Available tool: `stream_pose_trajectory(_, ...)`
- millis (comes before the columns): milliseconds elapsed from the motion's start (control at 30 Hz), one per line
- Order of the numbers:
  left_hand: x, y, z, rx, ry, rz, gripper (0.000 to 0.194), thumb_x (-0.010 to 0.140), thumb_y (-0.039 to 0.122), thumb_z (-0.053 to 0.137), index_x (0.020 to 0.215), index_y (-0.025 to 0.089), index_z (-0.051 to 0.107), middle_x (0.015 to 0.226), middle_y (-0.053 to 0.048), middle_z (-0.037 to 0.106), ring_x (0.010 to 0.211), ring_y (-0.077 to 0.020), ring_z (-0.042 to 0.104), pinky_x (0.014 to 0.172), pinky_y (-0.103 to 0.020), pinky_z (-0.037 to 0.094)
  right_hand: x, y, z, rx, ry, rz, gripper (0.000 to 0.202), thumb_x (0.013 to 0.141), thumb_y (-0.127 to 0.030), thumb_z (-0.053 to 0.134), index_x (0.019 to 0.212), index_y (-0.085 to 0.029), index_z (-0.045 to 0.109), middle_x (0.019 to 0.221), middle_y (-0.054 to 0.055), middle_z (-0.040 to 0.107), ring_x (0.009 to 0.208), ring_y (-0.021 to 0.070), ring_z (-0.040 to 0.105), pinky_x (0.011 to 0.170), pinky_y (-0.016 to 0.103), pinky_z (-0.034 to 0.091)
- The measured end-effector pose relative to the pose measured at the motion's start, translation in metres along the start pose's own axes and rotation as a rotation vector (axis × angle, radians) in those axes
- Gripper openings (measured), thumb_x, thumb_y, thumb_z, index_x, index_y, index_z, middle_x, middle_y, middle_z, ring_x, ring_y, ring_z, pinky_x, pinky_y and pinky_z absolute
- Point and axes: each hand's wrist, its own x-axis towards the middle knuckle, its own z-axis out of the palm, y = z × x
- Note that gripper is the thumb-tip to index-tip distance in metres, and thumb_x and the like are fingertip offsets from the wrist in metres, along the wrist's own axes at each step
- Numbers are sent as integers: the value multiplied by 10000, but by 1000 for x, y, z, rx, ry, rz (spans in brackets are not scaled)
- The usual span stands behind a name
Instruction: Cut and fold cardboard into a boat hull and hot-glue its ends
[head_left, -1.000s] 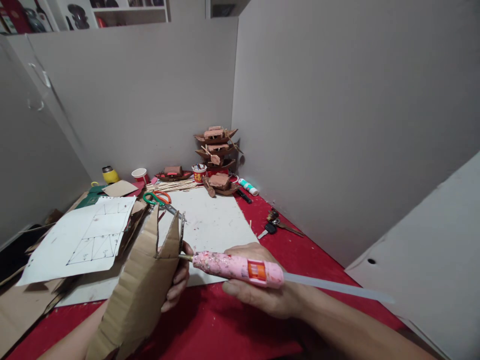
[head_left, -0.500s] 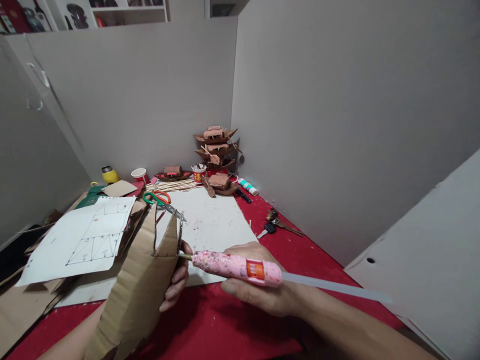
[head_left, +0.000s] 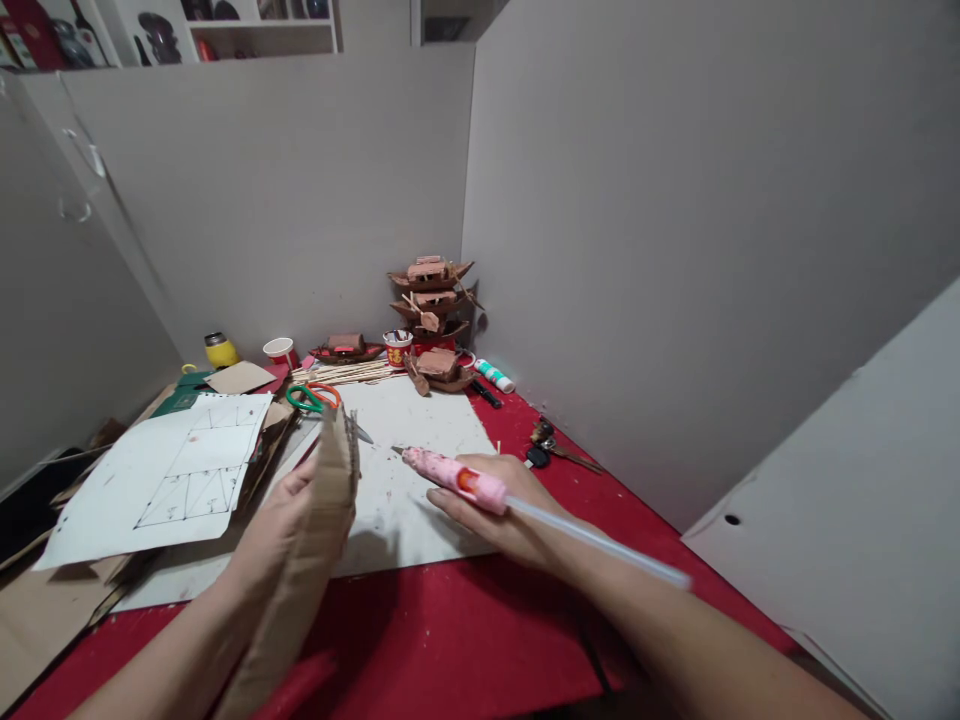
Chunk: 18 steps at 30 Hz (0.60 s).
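Head view: the left hand is closed around a folded corrugated cardboard piece, which stands on edge in front of the person, its far end toward the scissors. The right hand grips a pink hot glue gun, its nozzle apart from the cardboard and above the white sheet. A translucent glue stick juts from its rear. Left of the hands lies a hand-drawn diagram; small boat models are stacked in the back corner.
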Motion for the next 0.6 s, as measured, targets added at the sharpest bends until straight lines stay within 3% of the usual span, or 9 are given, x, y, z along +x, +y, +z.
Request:
stream_pose_trajectory(67, -5, 6, 2, 53, 107, 25, 273, 731, 397, 706, 893, 193, 623, 604, 39, 618, 461, -86, 531, 437, -161, 411, 4, 7, 4, -245, -61, 141, 332, 867, -451, 508, 874, -173, 689, 810, 95, 723, 737, 242, 686, 610, 296, 463)
stream_pose_trajectory(133, -8, 11, 1, 163, 174, 55, 262, 731, 397, 708, 861, 190, 613, 663, 38, 628, 526, -89, 543, 479, -162, 407, 7, 12, 8, -385, -106, 222, 329, 847, -473, 516, 784, -181, 653, 760, 85, 709, 675, 238, 669, 542, 283, 391)
stream_pose_trajectory(367, -8, 11, -3, 739, 280, 338, 152, 806, 305, 564, 744, 172, 602, 669, 27, 565, 626, -120, 505, 573, -206, 386, 12, 24, 2, -456, -277, 347, 345, 828, -475, 517, 894, -169, 663, 896, 138, 714, 771, 273, 663, 587, 296, 374)
stream_pose_trajectory(433, -9, 8, -2, 841, 274, 388, 162, 820, 291, 538, 726, 173, 598, 650, 29, 556, 619, -123, 497, 582, -217, 386, 12, 27, -8, -394, -306, 347, 400, 776, -506, 577, 965, -166, 668, 935, 137, 713, 804, 276, 659, 625, 305, 408)
stream_pose_trajectory(500, -11, 5, -1, 899, 273, 421, 162, 827, 284, 530, 730, 174, 599, 639, 31, 557, 595, -121, 492, 578, -223, 387, 11, 26, -20, -229, -253, 352, 451, 749, -486, 612, 1056, -159, 652, 1017, 137, 700, 885, 276, 645, 705, 325, 443)
stream_pose_trajectory(600, -15, 1, 1, 913, 261, 478, 146, 837, 270, 526, 778, 172, 616, 693, 18, 605, 619, -126, 527, 596, -228, 403, 11, 12, -30, 217, -4, 373, 426, 786, -438, 576, 1102, -157, 631, 1110, 123, 672, 968, 246, 623, 806, 343, 465)
